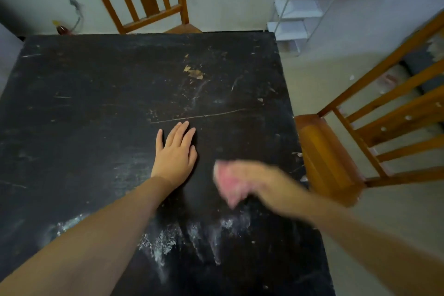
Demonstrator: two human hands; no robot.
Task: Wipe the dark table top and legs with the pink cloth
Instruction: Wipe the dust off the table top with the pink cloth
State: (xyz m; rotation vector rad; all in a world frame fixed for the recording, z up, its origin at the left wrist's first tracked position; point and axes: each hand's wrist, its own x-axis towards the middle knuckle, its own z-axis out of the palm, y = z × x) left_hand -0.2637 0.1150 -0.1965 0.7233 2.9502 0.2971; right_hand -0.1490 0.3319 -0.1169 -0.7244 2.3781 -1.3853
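The pink cloth [228, 181] is lying bunched under the right hand [242, 180] on the dark table [101, 94], near its right edge; the hand is blurred, so how its fingers are gripping cannot be told. The left hand [176, 154] is resting flat beside it, fingers straight and close together, thumb apart. White smears [163, 243] are showing nearer the person, and wooden chairs [348, 146] are standing around the table.

Scratched dark table [96, 108], white dusty smears [163, 243]
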